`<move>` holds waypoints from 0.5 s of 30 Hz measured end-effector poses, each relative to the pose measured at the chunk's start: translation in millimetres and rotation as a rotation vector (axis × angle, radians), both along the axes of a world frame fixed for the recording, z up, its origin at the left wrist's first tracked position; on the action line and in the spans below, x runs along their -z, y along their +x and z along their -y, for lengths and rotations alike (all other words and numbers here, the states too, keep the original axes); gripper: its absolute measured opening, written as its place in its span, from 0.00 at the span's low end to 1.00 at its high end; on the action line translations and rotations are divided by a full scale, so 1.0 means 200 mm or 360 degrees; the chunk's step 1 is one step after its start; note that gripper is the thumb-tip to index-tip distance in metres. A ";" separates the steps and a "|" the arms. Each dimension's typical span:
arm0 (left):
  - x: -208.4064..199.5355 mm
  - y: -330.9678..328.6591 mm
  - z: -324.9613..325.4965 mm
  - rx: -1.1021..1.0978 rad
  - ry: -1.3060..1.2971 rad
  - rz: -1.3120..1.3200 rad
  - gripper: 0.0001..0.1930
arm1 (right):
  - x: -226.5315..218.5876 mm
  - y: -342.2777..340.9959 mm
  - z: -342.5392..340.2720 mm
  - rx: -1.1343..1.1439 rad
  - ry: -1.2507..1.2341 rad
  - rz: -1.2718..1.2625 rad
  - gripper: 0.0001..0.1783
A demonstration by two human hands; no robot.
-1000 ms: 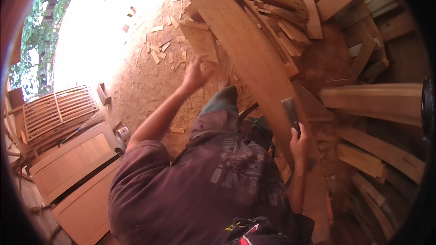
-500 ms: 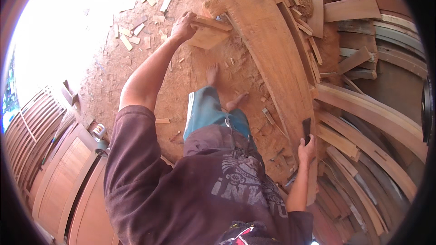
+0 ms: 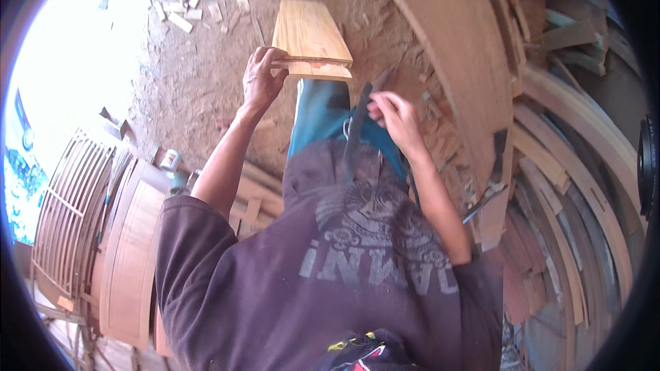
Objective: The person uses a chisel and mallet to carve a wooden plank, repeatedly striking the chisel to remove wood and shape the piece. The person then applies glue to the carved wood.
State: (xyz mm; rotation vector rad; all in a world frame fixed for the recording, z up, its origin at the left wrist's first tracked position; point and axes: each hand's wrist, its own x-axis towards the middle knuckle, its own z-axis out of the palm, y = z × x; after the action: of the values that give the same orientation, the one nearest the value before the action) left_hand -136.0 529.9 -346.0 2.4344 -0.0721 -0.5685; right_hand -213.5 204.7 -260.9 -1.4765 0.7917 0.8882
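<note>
My left hand (image 3: 263,81) grips a pale wooden board (image 3: 309,31) by its near left corner, thumb below and fingers on top. The board is held out in front of my legs. Its near edge faces me and shows a long groove or split with a rough, lighter patch. To its lower right, my right hand (image 3: 395,118) is closed on a long, dark, flat strip-like tool (image 3: 355,134), blurred by motion, its exact kind unclear. The tool slants in front of my shorts, apart from the board.
A thick curved plank (image 3: 450,48) runs along my right side. On its near end lies a dark flat piece (image 3: 500,151), with a thin tool (image 3: 485,200) close by. Stacked curved timbers (image 3: 584,130) fill the right; wooden panels (image 3: 130,254) stand at left. Offcuts (image 3: 180,22) litter the dirt floor.
My left hand has brought the board nearer and turned its grooved edge toward me. My right hand has left the plank's near end and moved left with the dark strip-like tool.
</note>
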 end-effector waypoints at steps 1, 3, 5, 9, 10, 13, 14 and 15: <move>-0.01 -0.08 0.00 0.0013 0.0006 -0.0029 0.20 | 0.08 -0.02 -0.07 0.0108 0.0132 -0.0192 0.24; -0.01 -0.19 -0.01 0.0042 0.0044 -0.0111 0.19 | 0.21 -0.09 -0.20 0.0272 0.0270 -0.0452 0.27; 0.00 -0.28 -0.04 0.0099 0.0099 -0.0092 0.19 | 0.29 -0.12 -0.28 0.0351 0.0295 -0.0612 0.29; 0.03 -0.36 -0.07 0.0058 0.0098 -0.0143 0.19 | 0.38 -0.16 -0.32 0.0316 0.0307 -0.0760 0.30; 0.04 -0.37 -0.07 0.0077 0.0091 -0.0130 0.19 | 0.39 -0.17 -0.34 0.0314 0.0295 -0.0791 0.30; 0.03 -0.38 -0.08 0.0118 0.0079 -0.0086 0.20 | 0.49 -0.26 -0.38 0.0281 0.0314 -0.0746 0.28; 0.04 -0.38 -0.07 0.0124 0.0069 -0.0078 0.20 | 0.50 -0.26 -0.39 0.0266 0.0323 -0.0708 0.28; 0.05 -0.37 -0.07 0.0132 0.0058 -0.0070 0.19 | 0.51 -0.25 -0.38 0.0241 0.0265 -0.0712 0.26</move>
State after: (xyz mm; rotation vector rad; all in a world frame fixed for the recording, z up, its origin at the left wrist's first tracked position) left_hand -209.9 544.0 -355.0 2.4621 -0.1459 -0.6654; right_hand -264.1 281.5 -362.2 -1.0681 1.1119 1.1569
